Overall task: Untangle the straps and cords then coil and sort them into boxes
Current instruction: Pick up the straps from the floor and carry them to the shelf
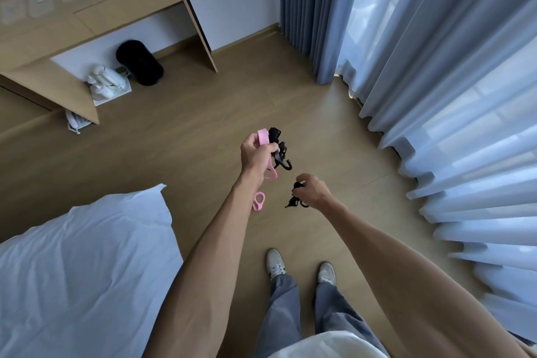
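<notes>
A person stands on a wooden floor [203, 113] between a bed [87, 256] and long curtains [436, 96], both arms out, working at a tangle held in mid-air over the boards. The left hand [255, 154] is closed around a pink strap [263, 136], whose loop rises above the fist while the rest trails down to a pink clip [258, 201] hanging free beside the forearm; a bunch of black straps and cords [279, 145] is gripped in the same fist, a curved end drooping below it. The right hand [312, 190] is pinched shut on a separate black cord [295, 197], held lower and just apart from the left, seemingly to draw one strand clear of the knot. Holding the bundle high lets loose ends hang by their own weight, which appears to make the crossings easier to read. No sorting boxes show nearby; more pink and dark items sit at the far edge of the desk [122, 9], too small to identify. Untangling looks to be in its early part, coiling not yet begun.
</notes>
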Available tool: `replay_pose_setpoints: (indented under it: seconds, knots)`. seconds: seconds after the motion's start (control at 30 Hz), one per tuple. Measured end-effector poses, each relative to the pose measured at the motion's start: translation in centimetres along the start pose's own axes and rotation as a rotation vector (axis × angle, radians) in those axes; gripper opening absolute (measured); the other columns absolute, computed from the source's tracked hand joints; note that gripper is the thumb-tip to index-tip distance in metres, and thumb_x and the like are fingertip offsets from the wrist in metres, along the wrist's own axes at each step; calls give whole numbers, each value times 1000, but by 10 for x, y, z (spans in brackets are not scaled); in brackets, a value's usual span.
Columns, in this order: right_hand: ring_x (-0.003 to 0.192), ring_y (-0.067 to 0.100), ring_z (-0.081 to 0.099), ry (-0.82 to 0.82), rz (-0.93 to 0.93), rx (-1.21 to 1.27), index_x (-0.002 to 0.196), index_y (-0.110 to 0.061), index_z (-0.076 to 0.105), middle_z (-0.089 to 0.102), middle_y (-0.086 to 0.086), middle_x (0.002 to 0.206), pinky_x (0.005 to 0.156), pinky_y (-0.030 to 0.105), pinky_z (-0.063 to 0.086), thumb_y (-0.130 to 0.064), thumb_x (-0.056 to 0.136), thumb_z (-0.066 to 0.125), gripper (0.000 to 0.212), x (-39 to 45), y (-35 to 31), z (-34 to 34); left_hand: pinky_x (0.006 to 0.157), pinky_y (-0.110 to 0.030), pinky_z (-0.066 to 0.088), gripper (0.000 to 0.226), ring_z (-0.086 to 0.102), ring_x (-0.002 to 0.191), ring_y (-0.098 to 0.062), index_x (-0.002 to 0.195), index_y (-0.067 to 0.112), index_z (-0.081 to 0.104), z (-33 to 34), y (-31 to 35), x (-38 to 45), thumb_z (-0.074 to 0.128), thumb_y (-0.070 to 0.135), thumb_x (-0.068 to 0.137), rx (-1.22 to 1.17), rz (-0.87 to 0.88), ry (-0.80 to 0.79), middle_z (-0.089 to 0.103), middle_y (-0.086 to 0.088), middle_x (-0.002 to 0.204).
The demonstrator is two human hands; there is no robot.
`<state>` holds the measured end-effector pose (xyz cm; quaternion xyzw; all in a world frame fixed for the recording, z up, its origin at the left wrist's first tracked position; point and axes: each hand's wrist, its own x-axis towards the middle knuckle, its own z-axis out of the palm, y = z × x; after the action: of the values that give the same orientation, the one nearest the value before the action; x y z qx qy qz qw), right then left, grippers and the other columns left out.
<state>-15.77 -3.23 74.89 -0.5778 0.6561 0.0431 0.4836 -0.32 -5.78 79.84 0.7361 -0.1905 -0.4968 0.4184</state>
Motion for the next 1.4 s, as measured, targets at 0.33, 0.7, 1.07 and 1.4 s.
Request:
replay_pose_setpoints:
  seconds: [0.33, 0.7, 1.07, 1.4]
  knots:
    - [73, 23, 63, 64, 48, 983, 89, -7, 66, 67, 9, 80, 70, 32, 45, -49, 96, 47, 46, -11, -95, -29, 74, -43, 55, 22, 66, 74, -22, 78, 17, 68, -30, 14, -11, 64, -4, 72, 91, 107, -264, 71, -7, 79]
    - [32, 13, 52, 59, 229, 1240, 77, 0, 56, 58, 8, 50, 56, 31, 48, 8, 84, 54, 11, -15, -171, -33, 69, -38, 48, 35, 64, 81, -26, 94, 3, 69, -105, 49, -6, 57, -6, 62, 162, 167, -364, 68, -11, 84]
    - [56, 20, 58, -60, -9, 831, 87, -3, 68, 62, 7, 66, 55, 27, 49, -14, 86, 68, 12, -13, -253, 4, 56, -24, 51, 24, 61, 67, -23, 77, 4, 71, -203, 81, 31, 63, 23, 90, 35, 96, 49, 65, -7, 73]
    - [57, 22, 64, -22, -236, 322, 76, -7, 70, 70, 0, 56, 54, 28, 53, -15, 75, 62, 12, 7, -376, 96, 54, -22, 39, 7, 53, 58, -16, 77, 10, 67, -321, 97, 69, 61, 8, 77, 18, 62, 292, 62, 2, 63]
